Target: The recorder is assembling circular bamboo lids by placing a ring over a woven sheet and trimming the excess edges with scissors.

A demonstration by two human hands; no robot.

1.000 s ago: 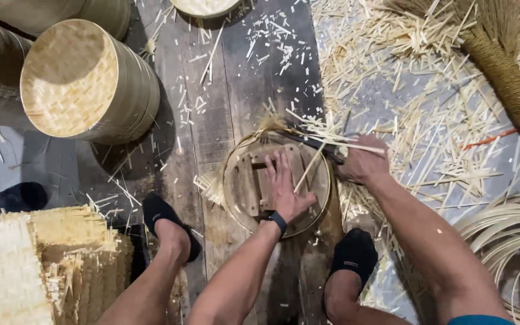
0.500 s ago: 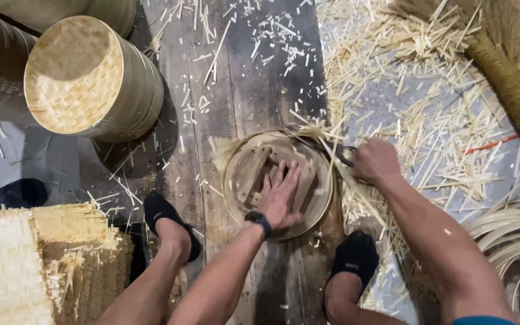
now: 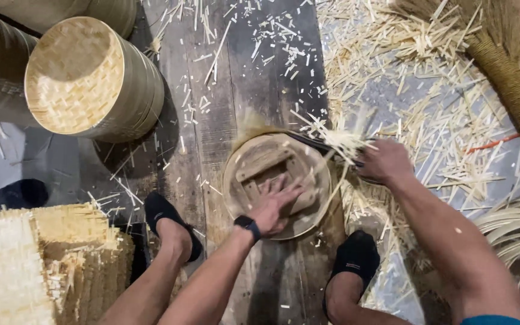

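Round wooden form [image 3: 275,180] lies on floor planks [image 3: 236,90], centre, betw. the two feet. Left hand [image 3: 275,207] flat on top of it; right hand [image 3: 383,161] at its right edge, w/ bamboo strips [image 3: 338,141] sticking up just beside the fingers. Stack of woven trays [image 3: 91,78] upper left on its side. Pile of woven mats [image 3: 43,265] lower left. Broom [image 3: 507,78] upper right, on scattered offcuts [image 3: 416,78]. Bent hoops [image 3: 513,229] far right.

Left hand [image 3: 275,204] flat, right hand [image 3: 383,161] fisted
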